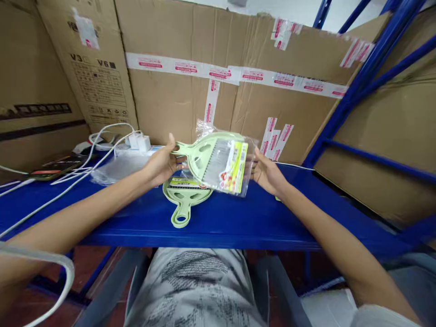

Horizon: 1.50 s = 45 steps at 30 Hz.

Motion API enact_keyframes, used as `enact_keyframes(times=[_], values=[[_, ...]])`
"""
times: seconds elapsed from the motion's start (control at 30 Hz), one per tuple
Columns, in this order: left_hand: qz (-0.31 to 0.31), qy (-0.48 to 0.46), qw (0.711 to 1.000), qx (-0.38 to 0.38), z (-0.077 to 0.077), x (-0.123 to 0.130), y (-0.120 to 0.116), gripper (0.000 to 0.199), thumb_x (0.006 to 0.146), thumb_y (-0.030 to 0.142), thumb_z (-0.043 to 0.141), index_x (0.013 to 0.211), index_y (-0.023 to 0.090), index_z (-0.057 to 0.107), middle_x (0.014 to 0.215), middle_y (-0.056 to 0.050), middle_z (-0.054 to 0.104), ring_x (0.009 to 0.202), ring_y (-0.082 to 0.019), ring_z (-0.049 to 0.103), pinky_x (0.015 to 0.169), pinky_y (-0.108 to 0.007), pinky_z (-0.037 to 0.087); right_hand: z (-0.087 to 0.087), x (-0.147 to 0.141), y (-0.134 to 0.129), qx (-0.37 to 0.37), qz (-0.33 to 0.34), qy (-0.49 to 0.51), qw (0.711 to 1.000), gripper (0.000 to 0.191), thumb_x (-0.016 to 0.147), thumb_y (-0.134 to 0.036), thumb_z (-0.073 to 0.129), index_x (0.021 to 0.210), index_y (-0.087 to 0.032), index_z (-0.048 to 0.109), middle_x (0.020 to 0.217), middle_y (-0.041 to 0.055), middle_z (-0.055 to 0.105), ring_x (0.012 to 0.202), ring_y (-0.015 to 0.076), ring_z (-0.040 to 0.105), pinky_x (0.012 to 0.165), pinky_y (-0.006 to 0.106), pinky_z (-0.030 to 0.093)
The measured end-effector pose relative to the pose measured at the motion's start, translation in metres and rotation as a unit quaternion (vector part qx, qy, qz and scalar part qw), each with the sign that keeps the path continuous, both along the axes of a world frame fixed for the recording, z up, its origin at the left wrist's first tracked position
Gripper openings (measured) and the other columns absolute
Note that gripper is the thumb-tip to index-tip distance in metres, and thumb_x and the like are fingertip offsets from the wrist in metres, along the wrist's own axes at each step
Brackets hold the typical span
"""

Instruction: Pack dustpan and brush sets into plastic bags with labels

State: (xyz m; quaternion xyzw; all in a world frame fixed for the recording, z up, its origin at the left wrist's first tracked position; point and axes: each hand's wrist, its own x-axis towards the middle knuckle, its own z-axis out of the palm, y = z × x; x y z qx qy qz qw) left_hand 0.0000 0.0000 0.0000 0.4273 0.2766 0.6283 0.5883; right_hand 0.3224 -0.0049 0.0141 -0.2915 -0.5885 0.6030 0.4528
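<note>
The green dustpan (199,164) is hanging above the table's middle, near the centre of the frame, with its clear bag (245,185) wrapping it. Your hands are working apart: your left hand (162,164) is gripping the handle end, and your right hand (267,175) is pinching the bag's right edge. That film is looking thin and slick, so a hard pull could tear it, or a loose pinch could let the right side drop.

Just below, a second dustpan (184,196) is lying on the blue table (238,222), its handle pointing toward you; lowering the held one carelessly could knock it toward the front edge.

At left, loose film (119,171) is lying near the chargers (143,143), and a white cord (70,272) is looping at lower left near your forearm, where it could snag. Cardboard (170,104) is standing behind.
</note>
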Motion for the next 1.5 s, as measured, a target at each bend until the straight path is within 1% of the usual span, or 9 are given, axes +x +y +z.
enact_keyframes(times=[0.13, 0.27, 0.43, 0.6, 0.73, 0.97, 1.13, 1.3, 1.5], values=[[0.002, 0.016, 1.0, 0.014, 0.0, 0.003, -0.003, 0.051, 0.103, 0.064, 0.052, 0.099, 0.015, 0.065, 0.096, -0.013, 0.077, 0.075, -0.019, 0.074, 0.065, -0.028, 0.064, -0.007, -0.02, -0.02, 0.035, -0.001, -0.007, 0.999, 0.057, 0.078, -0.053, 0.089, 0.121, -0.021, 0.069, 0.105, 0.0088, 0.083, 0.094, 0.0262, 0.08, 0.076, 0.036, 0.069], [-0.1, 0.074, 0.992, 0.019, -0.001, 0.005, -0.011, 0.042, 0.097, 0.052, 0.072, 0.122, 0.018, 0.069, 0.112, -0.014, 0.079, 0.082, -0.023, 0.078, 0.077, -0.037, 0.068, -0.01, -0.021, -0.021, 0.047, -0.045, -0.01, 0.998, 0.063, 0.067, -0.03, 0.098, 0.121, -0.023, 0.068, 0.104, 0.0055, 0.084, 0.087, 0.0237, 0.08, 0.078, 0.037, 0.069], [-0.159, 0.119, 0.979, 0.04, -0.003, 0.009, -0.017, 0.031, 0.083, 0.018, 0.088, 0.111, 0.014, 0.075, 0.108, -0.012, 0.081, 0.088, -0.023, 0.08, 0.084, -0.033, 0.068, -0.008, -0.016, -0.016, 0.063, -0.061, 0.011, 0.996, 0.05, 0.072, -0.033, 0.095, 0.113, -0.023, 0.07, 0.11, 0.0056, 0.083, 0.089, 0.023, 0.08, 0.078, 0.036, 0.07], [-0.122, 0.129, 0.984, 0.021, -0.005, 0.01, -0.014, 0.023, 0.083, 0.016, 0.087, 0.102, 0.011, 0.076, 0.102, -0.013, 0.082, 0.081, -0.022, 0.081, 0.065, -0.023, 0.066, -0.006, -0.017, -0.019, 0.047, -0.035, -0.015, 0.998, 0.053, 0.077, -0.036, 0.092, 0.12, -0.023, 0.065, 0.109, 0.0068, 0.082, 0.086, 0.0241, 0.08, 0.065, 0.036, 0.07], [-0.121, 0.135, 0.983, 0.016, -0.006, 0.009, -0.011, 0.019, 0.086, 0.02, 0.085, 0.097, 0.011, 0.073, 0.101, -0.013, 0.081, 0.073, -0.02, 0.079, 0.044, -0.015, 0.053, -0.005, -0.017, -0.02, 0.037, -0.002, -0.02, 0.999, 0.047, 0.082, -0.035, 0.088, 0.12, -0.023, 0.062, 0.105, 0.0071, 0.082, 0.079, 0.0236, 0.078, 0.057, 0.037, 0.07], [-0.181, 0.094, 0.979, 0.03, -0.009, 0.019, -0.021, 0.035, 0.082, 0.012, 0.087, 0.112, 0.013, 0.07, 0.109, -0.013, 0.08, 0.102, -0.024, 0.078, 0.094, -0.036, 0.066, -0.01, -0.02, -0.019, 0.057, -0.016, -0.01, 0.998, 0.053, 0.079, -0.035, 0.09, 0.122, -0.023, 0.061, 0.107, 0.0066, 0.082, 0.081, 0.0233, 0.079, 0.058, 0.033, 0.069], [-0.151, 0.084, 0.985, 0.032, -0.009, 0.021, -0.023, 0.037, 0.075, 0.004, 0.089, 0.105, 0.014, 0.069, 0.096, -0.007, 0.08, 0.091, -0.02, 0.079, 0.086, -0.029, 0.068, -0.016, -0.025, -0.02, 0.048, -0.011, -0.027, 0.998, 0.07, 0.073, -0.038, 0.096, 0.129, -0.026, 0.056, 0.103, 0.0053, 0.082, 0.078, 0.0234, 0.079, 0.053, 0.032, 0.067], [-0.169, 0.12, 0.978, 0.022, -0.006, 0.011, -0.017, 0.036, 0.072, 0.006, 0.093, 0.098, 0.013, 0.069, 0.089, -0.005, 0.078, 0.081, -0.017, 0.078, 0.077, -0.026, 0.068, -0.012, -0.021, -0.017, 0.052, -0.034, -0.01, 0.998, 0.052, 0.083, -0.052, 0.086, 0.118, -0.024, 0.061, 0.098, 0.0055, 0.08, 0.083, 0.0229, 0.079, 0.052, 0.028, 0.065], [-0.208, 0.198, 0.958, -0.013, 0.004, -0.009, -0.009, 0.028, 0.075, 0.009, 0.09, 0.098, 0.012, 0.076, 0.088, -0.008, 0.079, 0.078, -0.016, 0.075, 0.076, -0.025, 0.065, -0.002, -0.009, -0.01, 0.06, -0.111, 0.029, 0.992, 0.042, 0.079, -0.046, 0.089, 0.11, -0.024, 0.072, 0.092, 0.0007, 0.078, 0.071, 0.0146, 0.071, 0.055, 0.024, 0.061]])
